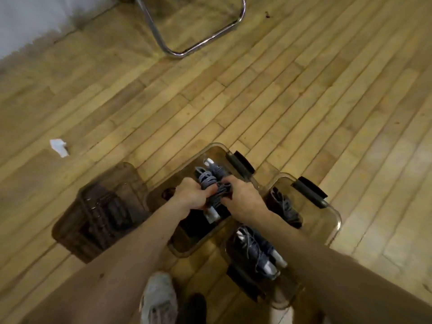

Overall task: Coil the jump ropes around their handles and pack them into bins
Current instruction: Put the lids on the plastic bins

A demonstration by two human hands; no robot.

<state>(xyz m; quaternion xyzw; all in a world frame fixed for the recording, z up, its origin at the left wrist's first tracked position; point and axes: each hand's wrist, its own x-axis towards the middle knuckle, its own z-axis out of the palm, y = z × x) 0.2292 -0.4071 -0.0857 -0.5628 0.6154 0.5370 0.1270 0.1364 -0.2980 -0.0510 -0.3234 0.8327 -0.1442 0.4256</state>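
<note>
Lower centre of the frame: the left hand (189, 195) and right hand (243, 197) both grip one coiled jump rope (214, 183) with curled fingers, grey cord wound round white-tipped handles, just above the open middle bin (154, 191). Lower right, the right bin (336, 215) holds more coiled ropes (257, 251).

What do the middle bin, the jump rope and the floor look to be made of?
Middle bin: seems to be clear, smoke-tinted hard plastic; the floor shows through its glossy walls.
Jump rope: the cord looks like matte grey braided fibre, though blur leaves that open; its handle end looks like smooth white plastic.
Floor: narrow wood strips with visible seams and a light sheen.
</note>
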